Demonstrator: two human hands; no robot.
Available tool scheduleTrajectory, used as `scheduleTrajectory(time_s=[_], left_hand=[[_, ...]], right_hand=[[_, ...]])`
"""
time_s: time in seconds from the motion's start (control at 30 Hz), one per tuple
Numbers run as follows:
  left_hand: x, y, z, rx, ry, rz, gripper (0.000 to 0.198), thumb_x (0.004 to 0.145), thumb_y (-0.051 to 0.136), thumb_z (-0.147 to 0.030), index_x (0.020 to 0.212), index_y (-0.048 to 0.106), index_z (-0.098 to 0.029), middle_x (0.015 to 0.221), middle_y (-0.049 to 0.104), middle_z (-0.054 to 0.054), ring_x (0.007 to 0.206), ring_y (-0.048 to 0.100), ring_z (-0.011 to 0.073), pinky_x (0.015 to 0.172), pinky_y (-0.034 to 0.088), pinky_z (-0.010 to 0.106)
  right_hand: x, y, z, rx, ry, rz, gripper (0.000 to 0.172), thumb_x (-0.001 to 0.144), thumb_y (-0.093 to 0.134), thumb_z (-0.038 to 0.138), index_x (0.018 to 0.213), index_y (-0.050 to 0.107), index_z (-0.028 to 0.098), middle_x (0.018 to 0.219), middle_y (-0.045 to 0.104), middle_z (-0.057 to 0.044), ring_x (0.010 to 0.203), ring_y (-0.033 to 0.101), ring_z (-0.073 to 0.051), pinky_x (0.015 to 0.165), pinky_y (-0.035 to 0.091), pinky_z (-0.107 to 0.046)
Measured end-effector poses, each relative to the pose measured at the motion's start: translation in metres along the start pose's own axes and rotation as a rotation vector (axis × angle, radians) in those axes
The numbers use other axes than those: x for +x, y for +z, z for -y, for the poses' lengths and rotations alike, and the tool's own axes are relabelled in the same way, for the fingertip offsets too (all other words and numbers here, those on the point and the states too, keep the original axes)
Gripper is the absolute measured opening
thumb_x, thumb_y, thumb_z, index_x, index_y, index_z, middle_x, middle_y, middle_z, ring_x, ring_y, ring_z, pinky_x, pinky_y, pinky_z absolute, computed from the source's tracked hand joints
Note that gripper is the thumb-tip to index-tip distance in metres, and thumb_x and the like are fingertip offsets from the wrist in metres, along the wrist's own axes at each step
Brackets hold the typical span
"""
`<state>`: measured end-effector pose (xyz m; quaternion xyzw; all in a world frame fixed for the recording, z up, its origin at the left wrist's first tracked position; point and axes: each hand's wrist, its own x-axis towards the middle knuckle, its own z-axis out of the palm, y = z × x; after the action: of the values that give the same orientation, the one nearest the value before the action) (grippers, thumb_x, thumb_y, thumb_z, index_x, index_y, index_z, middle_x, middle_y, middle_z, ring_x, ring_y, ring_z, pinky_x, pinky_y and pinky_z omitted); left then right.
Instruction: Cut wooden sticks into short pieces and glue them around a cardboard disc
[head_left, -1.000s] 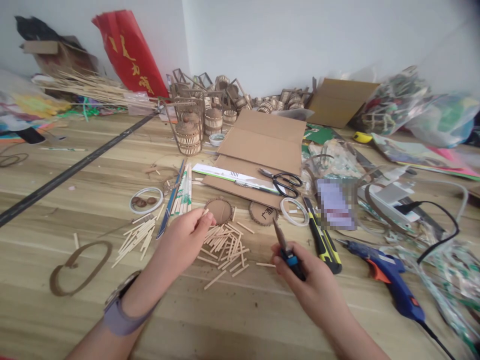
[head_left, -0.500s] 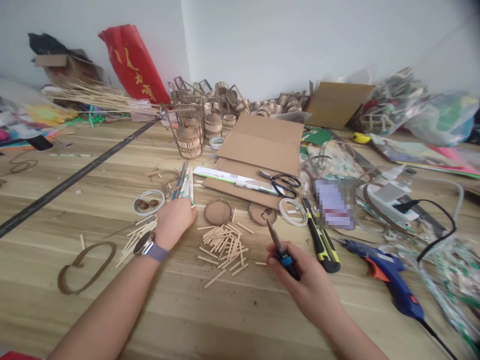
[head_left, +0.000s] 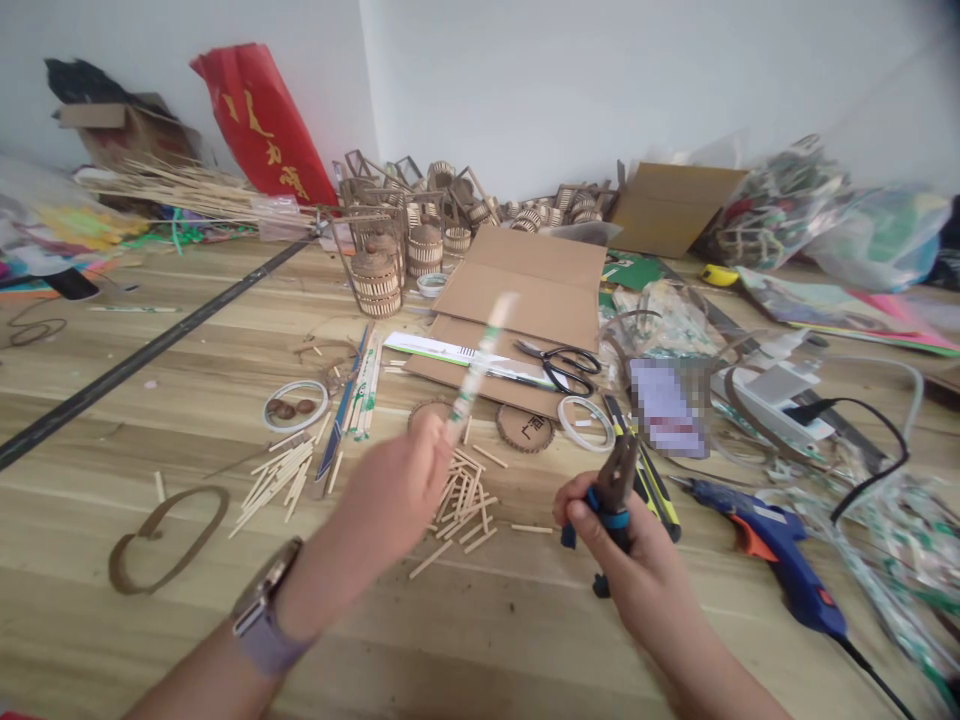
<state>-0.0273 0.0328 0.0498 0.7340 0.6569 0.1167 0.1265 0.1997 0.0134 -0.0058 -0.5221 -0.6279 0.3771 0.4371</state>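
My left hand (head_left: 390,495), a watch on its wrist, is closed on a packet of wrapped chopsticks (head_left: 484,355) with green print; it is blurred and tilts up and away. Below and behind that hand lies a pile of short cut sticks (head_left: 469,505). In my right hand (head_left: 626,545) is a pair of pliers (head_left: 615,485) with blue and black handles, jaws pointing up. More wrapped chopsticks (head_left: 367,385) lie beside a blue strip (head_left: 343,415). Two round cardboard discs sit behind the pile: one (head_left: 525,428) is plain to see, the other is partly covered by my left hand.
A glue gun (head_left: 780,550), a yellow-black utility knife (head_left: 660,500) and a phone (head_left: 670,408) lie at right. Scissors (head_left: 562,365) rest on cardboard (head_left: 521,285). Small wooden buckets (head_left: 376,280) stand at the back. A dark bar (head_left: 157,335) crosses the left side.
My left hand has come away from the wrapped chopsticks, moving right and nearer with one packet raised. My right hand has shifted slightly right and turned the pliers more upright.
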Motion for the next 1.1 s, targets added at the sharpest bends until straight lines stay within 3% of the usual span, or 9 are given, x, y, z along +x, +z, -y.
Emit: scheduleTrajectory(time_s=[0.1,0.27,0.43,0.57,0.77,0.93,1.1], left_hand=[[-0.02,0.019,-0.02,-0.385,0.182,0.233,0.031,0.099,0.024,-0.035,0.083,0.047,-0.022,0.066,0.059,0.0,0.056,0.054,0.0162,0.052,0.031,0.026],[-0.033,0.047,-0.027,-0.496,0.207,0.382,0.027,0.098,0.03,-0.031,0.08,0.047,-0.022,0.072,0.059,0.0,0.065,0.053,0.0159,0.059,0.032,0.026],[-0.031,0.053,-0.021,-0.576,0.172,0.445,0.03,0.098,0.034,-0.035,0.078,0.053,-0.021,0.07,0.06,0.0,0.063,0.053,0.0155,0.056,0.031,0.025],[-0.033,0.053,-0.02,-0.652,0.184,0.478,0.025,0.094,0.04,-0.025,0.08,0.059,-0.021,0.075,0.066,0.001,0.068,0.058,0.0155,0.059,0.035,0.023],[-0.036,0.056,-0.019,-0.655,0.169,0.434,0.021,0.086,0.042,-0.01,0.08,0.059,-0.02,0.08,0.069,0.002,0.074,0.06,0.016,0.066,0.039,0.023],[-0.038,0.06,-0.021,-0.616,0.163,0.432,0.023,0.092,0.039,-0.02,0.077,0.056,-0.021,0.077,0.068,0.004,0.073,0.06,0.0181,0.063,0.036,0.026],[-0.041,0.057,-0.029,-0.57,0.112,0.438,0.027,0.095,0.034,-0.032,0.077,0.051,-0.021,0.078,0.066,0.006,0.07,0.058,0.0196,0.06,0.034,0.028]], right_hand=[[0.007,-0.005,-0.004,0.282,0.112,-0.188,0.03,0.082,0.065,0.049,0.088,0.06,0.021,0.062,0.052,0.003,0.058,0.049,-0.014,0.052,0.043,-0.024],[0.022,-0.016,0.002,0.654,0.235,-0.441,0.043,0.063,0.081,0.054,0.08,0.067,0.018,0.054,0.042,0.007,0.05,0.041,-0.009,0.045,0.042,-0.017],[0.027,-0.024,0.001,0.601,0.27,-0.564,0.044,0.054,0.086,0.053,0.074,0.067,0.018,0.054,0.05,0.006,0.048,0.045,-0.007,0.038,0.041,-0.014],[0.024,-0.022,-0.004,0.531,0.267,-0.602,0.042,0.053,0.086,0.05,0.071,0.067,0.017,0.062,0.057,0.004,0.048,0.049,-0.007,0.038,0.042,-0.014],[0.021,-0.014,-0.007,0.5,0.257,-0.567,0.038,0.059,0.084,0.049,0.072,0.066,0.018,0.061,0.058,0.004,0.05,0.052,-0.008,0.042,0.047,-0.014],[0.013,0.002,-0.011,0.464,0.297,-0.549,0.041,0.061,0.081,0.055,0.074,0.066,0.018,0.055,0.053,0.005,0.046,0.051,-0.01,0.04,0.046,-0.018],[-0.011,0.026,-0.008,0.176,0.31,-0.292,0.048,0.078,0.063,0.061,0.058,0.056,0.018,0.05,0.05,0.003,0.043,0.044,-0.01,0.038,0.038,-0.019]])
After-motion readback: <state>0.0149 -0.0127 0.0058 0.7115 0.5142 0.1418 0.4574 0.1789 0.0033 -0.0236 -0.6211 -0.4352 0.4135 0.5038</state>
